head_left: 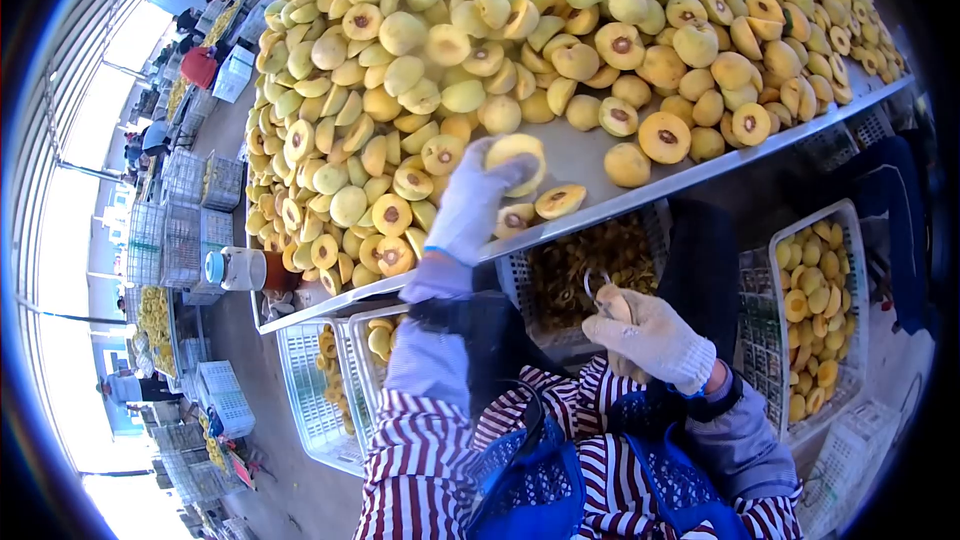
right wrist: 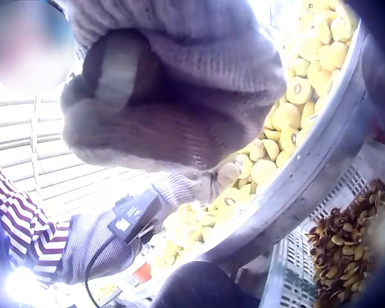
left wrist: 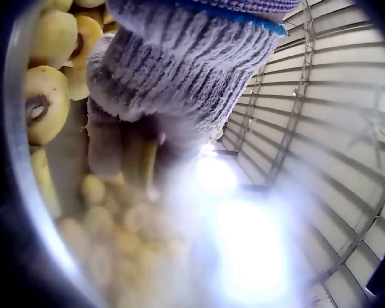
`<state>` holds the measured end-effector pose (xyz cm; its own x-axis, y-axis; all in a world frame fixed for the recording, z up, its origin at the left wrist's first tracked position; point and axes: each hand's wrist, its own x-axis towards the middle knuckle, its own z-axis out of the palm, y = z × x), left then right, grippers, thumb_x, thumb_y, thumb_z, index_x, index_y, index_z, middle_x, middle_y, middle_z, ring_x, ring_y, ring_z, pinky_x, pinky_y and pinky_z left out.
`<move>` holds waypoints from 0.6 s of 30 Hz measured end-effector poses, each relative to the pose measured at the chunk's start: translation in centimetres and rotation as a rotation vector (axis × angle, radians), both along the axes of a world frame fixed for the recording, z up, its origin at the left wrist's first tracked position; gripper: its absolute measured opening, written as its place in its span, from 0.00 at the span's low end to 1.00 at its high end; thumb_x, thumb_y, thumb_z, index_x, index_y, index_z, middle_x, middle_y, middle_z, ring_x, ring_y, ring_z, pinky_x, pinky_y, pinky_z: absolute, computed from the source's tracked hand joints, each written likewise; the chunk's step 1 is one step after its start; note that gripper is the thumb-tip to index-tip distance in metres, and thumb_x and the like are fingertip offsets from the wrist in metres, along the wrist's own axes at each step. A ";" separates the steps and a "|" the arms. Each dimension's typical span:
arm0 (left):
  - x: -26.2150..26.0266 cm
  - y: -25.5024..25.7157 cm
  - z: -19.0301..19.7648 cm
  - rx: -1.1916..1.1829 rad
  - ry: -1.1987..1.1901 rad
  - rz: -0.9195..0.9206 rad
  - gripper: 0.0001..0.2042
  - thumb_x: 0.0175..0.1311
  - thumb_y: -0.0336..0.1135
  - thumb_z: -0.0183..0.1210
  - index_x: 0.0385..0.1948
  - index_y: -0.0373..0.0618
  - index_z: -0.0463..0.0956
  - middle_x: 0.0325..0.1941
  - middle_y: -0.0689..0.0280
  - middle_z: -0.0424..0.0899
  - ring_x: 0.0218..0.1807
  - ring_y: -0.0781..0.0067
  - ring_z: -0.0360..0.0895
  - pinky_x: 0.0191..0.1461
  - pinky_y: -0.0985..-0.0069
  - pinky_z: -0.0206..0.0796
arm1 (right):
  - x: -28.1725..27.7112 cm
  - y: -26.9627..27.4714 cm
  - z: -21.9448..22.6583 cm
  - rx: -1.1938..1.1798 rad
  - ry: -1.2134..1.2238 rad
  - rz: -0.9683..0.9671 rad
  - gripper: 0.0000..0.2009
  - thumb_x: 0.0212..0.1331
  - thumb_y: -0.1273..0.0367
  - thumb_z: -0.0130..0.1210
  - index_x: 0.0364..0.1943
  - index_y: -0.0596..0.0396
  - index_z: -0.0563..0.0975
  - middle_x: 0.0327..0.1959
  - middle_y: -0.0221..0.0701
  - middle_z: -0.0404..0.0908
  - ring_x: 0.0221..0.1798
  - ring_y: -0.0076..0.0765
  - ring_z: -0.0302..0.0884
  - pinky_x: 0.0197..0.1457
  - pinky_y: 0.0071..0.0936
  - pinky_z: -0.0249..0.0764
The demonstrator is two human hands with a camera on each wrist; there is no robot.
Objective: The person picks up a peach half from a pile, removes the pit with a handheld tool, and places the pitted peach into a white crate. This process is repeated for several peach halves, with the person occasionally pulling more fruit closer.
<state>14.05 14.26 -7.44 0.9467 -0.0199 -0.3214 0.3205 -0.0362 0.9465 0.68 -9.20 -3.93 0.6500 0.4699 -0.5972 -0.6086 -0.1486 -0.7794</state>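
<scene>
My left hand (head_left: 468,202), in a knitted white glove, pinches a yellow peach half (head_left: 520,152) just above the near edge of the metal table. In the left wrist view its gloved fingers (left wrist: 106,144) curl about the fruit, partly blurred by glare. My right hand (head_left: 655,338), gloved too, is held over my lap and grips a wooden-handled pitting tool (head_left: 590,285) with a curved metal loop at its end. The right wrist view shows the rounded handle (right wrist: 119,70) inside the curled fingers. Two cut peach halves (head_left: 560,201) lie beside the left hand.
A big heap of halved peaches (head_left: 400,35) covers most of the table (head_left: 590,155). Below its edge stands a crate of brown pits (head_left: 590,260). A crate of peach halves (head_left: 815,305) is at right, white crates (head_left: 315,390) at left. A jar (head_left: 235,268) stands by the left corner.
</scene>
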 end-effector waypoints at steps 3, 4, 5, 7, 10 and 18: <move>-1.4 0.9 3.9 0.099 -0.154 -0.009 0.26 0.61 0.35 0.65 0.61 0.37 0.69 0.49 0.60 0.81 0.50 0.73 0.79 0.54 0.76 0.73 | 1.0 -1.0 0.7 0.137 0.010 -0.166 0.15 0.65 0.55 0.57 0.37 0.53 0.75 0.16 0.25 0.72 0.12 0.17 0.64 0.15 0.17 0.59; -1.8 1.8 5.0 0.162 -0.231 -0.073 0.26 0.61 0.33 0.65 0.61 0.39 0.69 0.50 0.61 0.80 0.50 0.71 0.79 0.55 0.76 0.73 | 1.3 -1.4 0.7 0.188 -0.019 -0.268 0.15 0.65 0.55 0.57 0.35 0.54 0.74 0.15 0.25 0.71 0.10 0.17 0.62 0.13 0.17 0.56; -3.1 2.0 6.7 0.032 -0.182 -0.035 0.25 0.61 0.30 0.63 0.60 0.39 0.69 0.49 0.60 0.80 0.50 0.71 0.80 0.55 0.76 0.74 | 1.9 -2.1 1.4 0.257 0.040 -0.407 0.12 0.66 0.62 0.57 0.31 0.57 0.76 0.14 0.25 0.72 0.10 0.18 0.64 0.13 0.19 0.56; -4.6 3.8 8.7 0.168 -0.229 -0.065 0.24 0.61 0.29 0.62 0.60 0.38 0.69 0.51 0.59 0.80 0.50 0.71 0.80 0.53 0.75 0.75 | 2.8 -3.5 3.1 0.405 -0.032 -0.487 0.17 0.72 0.58 0.48 0.31 0.57 0.75 0.11 0.21 0.65 0.07 0.19 0.57 0.11 0.20 0.54; -7.2 6.6 11.5 0.301 -0.197 -0.024 0.26 0.57 0.30 0.62 0.60 0.40 0.68 0.53 0.59 0.78 0.50 0.70 0.79 0.52 0.76 0.76 | 4.4 -4.4 3.1 0.710 -0.101 -0.630 0.21 0.76 0.57 0.41 0.32 0.59 0.76 0.10 0.18 0.60 0.05 0.17 0.51 0.08 0.20 0.50; -12.8 11.4 16.1 0.550 -0.144 0.016 0.29 0.52 0.32 0.66 0.58 0.38 0.69 0.53 0.61 0.76 0.50 0.69 0.78 0.54 0.75 0.75 | 6.8 -6.2 1.5 1.229 -0.101 -0.524 0.25 0.78 0.57 0.35 0.43 0.64 0.80 0.16 0.22 0.75 0.05 0.13 0.53 0.06 0.18 0.50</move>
